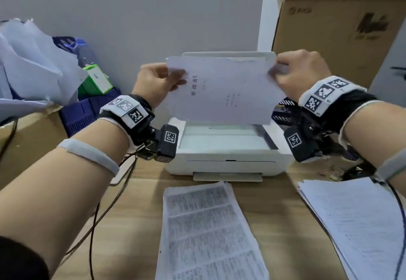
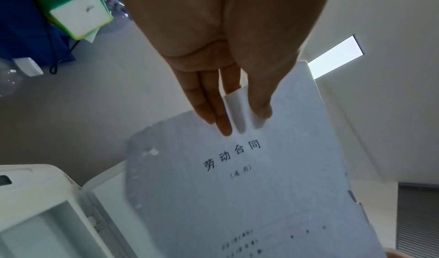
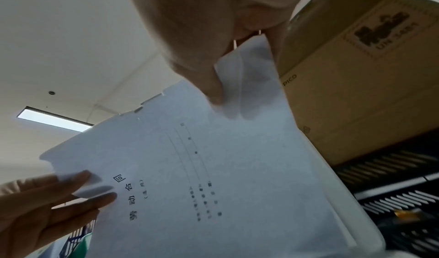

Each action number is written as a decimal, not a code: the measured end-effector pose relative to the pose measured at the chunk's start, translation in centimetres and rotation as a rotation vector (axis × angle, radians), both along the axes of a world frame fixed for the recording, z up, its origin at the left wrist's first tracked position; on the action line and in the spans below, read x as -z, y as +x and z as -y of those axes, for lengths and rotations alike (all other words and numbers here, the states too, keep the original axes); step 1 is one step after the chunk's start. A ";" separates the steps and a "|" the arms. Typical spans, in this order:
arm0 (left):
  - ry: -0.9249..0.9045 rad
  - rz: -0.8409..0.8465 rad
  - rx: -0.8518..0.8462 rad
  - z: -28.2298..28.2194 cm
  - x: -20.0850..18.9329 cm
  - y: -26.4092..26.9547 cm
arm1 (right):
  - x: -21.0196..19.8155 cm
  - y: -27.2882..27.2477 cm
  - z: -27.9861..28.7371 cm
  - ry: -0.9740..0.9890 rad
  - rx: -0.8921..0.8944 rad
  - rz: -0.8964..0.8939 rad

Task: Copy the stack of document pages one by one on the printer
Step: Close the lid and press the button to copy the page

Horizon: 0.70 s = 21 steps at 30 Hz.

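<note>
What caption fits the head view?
Both hands, left hand and right hand, hold one page over the open printer.

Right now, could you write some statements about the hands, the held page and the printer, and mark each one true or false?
1. Both hands hold one page above the printer. True: the left hand pinches its left edge, the right hand its right edge.
2. The printer lid is closed. False: it stands open and the glass is bare.
3. The held page is blank. False: printed characters show on it.
4. A densely printed stack lies on the desk in front of the printer. True.
5. A cardboard box stands to the left of the printer. False: it stands behind it, to the right.
</note>
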<state>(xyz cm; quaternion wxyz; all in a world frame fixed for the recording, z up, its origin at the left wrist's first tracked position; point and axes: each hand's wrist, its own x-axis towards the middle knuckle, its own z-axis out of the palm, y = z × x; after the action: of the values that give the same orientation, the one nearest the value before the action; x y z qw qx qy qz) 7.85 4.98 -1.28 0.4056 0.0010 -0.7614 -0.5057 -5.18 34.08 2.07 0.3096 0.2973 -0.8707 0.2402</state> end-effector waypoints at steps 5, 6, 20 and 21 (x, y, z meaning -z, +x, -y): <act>-0.046 -0.026 -0.025 1.1 0.8 -1.9 | 0.8 -2.2 -0.3 -0.093 -0.058 -0.118; -0.093 0.033 -0.046 1.2 1.5 -2.2 | 1.8 -2.7 -0.4 -0.066 -0.068 -0.105; -0.797 1.077 0.013 0.5 9.3 -4.8 | 16.8 -4.5 -0.1 0.353 -0.136 0.442; -0.806 1.088 0.008 0.6 9.4 -4.9 | 17.2 -4.6 -0.2 0.357 -0.146 0.433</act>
<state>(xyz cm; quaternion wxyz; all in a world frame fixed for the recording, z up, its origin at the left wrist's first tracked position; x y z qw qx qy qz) 2.92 4.40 -10.65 -0.0688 0.1011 -0.9863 -0.1111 -9.74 34.24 -15.14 0.0410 0.3508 -0.9213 0.1628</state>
